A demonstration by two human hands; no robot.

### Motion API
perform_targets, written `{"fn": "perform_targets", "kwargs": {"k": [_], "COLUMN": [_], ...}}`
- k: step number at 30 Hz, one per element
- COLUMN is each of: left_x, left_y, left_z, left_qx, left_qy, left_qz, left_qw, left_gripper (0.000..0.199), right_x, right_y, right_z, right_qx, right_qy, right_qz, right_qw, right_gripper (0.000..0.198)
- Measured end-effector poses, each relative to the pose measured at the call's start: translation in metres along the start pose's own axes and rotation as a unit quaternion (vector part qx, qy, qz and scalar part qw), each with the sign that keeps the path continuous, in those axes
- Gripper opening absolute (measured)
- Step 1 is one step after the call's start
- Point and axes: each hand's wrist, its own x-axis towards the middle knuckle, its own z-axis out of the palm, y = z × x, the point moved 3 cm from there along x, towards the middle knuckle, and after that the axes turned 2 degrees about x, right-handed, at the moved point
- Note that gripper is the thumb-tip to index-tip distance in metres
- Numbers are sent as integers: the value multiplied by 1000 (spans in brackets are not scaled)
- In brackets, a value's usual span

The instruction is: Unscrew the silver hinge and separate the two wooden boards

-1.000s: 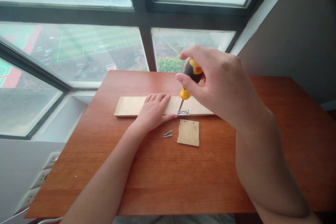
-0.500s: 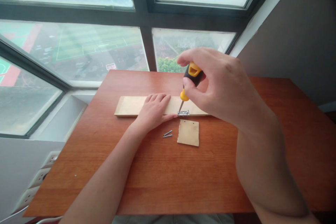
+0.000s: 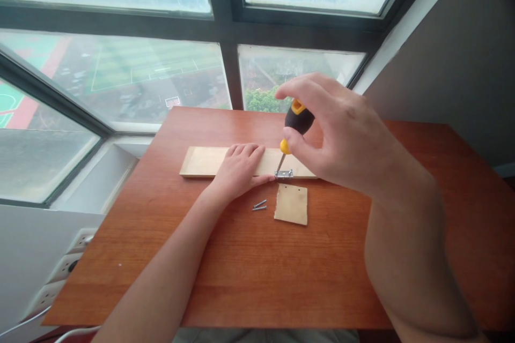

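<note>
A yellow-and-black screwdriver [image 3: 298,119] is held in my right hand [image 3: 333,128], its fingers curled around the handle. The slanted shaft reaches down to the left end of a small metal hinge [image 3: 284,174], which sits at the near edge of a long pale wooden board [image 3: 201,162]. My left hand [image 3: 238,169] lies flat on the board, fingers stretched over its top and thumb reaching to the hinge's left end. Just in front are several loose screws [image 3: 259,205] and a small square wooden piece [image 3: 291,204] with two holes along its far edge.
All of this rests on a reddish-brown wooden table [image 3: 281,278]. Dark window frames [image 3: 227,21] rise behind it, and a grey wall [image 3: 450,53] stands to the right. Wall sockets [image 3: 64,268] and white cables [image 3: 76,334] are at the lower left.
The whole view has shifted slightly, so things appear a little farther right. The screwdriver's handle looks slightly turned in my right hand. My left hand stays on the board.
</note>
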Motion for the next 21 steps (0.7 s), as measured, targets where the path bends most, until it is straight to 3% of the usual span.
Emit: {"fn": "perform_targets", "kwargs": {"k": [5,10,17,21], "left_x": [0,0,0,0], "left_y": [0,0,0,0], "left_z": [1,1,1,1], "left_qx": [7,-1,8,-1], "left_qy": [5,-4,-1,-4], "left_qz": [-1,2,-1,1], "left_qw": [1000,1000,1000,1000], "left_gripper": [66,64,66,64], "right_x": [1,-2,0,-2], "right_y": [4,-2,7,3], "right_z": [1,-2,3,1], "right_qx": [-41,19,-50,-17], "right_qy": [28,-26,18,3], "right_qz": [22,-12,46,26], "right_qw": [999,999,998,1000], "right_gripper": [22,44,30,39]}}
